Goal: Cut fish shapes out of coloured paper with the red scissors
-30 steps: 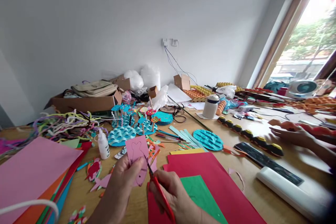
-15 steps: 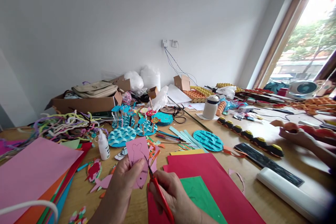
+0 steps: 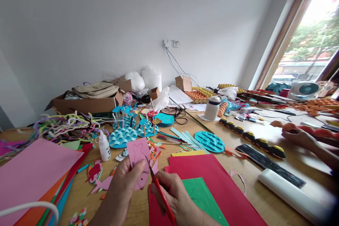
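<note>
Between the thumb and fingers of my left hand (image 3: 127,180) is a piece of pink paper (image 3: 138,149) with a fish outline drawn on it, its tail end up. My right hand (image 3: 172,192) grips red-handled scissors (image 3: 160,192). Their dark blades meet the right edge of the pink paper, close beside my left thumb. A cut pink paper fish (image 3: 103,183) lies on the table left of my left hand. Under my right hand are red paper sheets (image 3: 212,183) with a green sheet (image 3: 202,197) on top.
A glue bottle (image 3: 104,146) stands behind my left hand. Stacked coloured paper (image 3: 34,173) lies at the left. Blue wavy paper discs (image 3: 123,137) and a white jar (image 3: 212,108) stand farther back. At the right, another person's hand (image 3: 299,137) touches an orange egg-carton strip (image 3: 288,127).
Almost nothing differs. My hands, the pink paper and the scissors stay in nearly the same place, with only a very slight shift.
</note>
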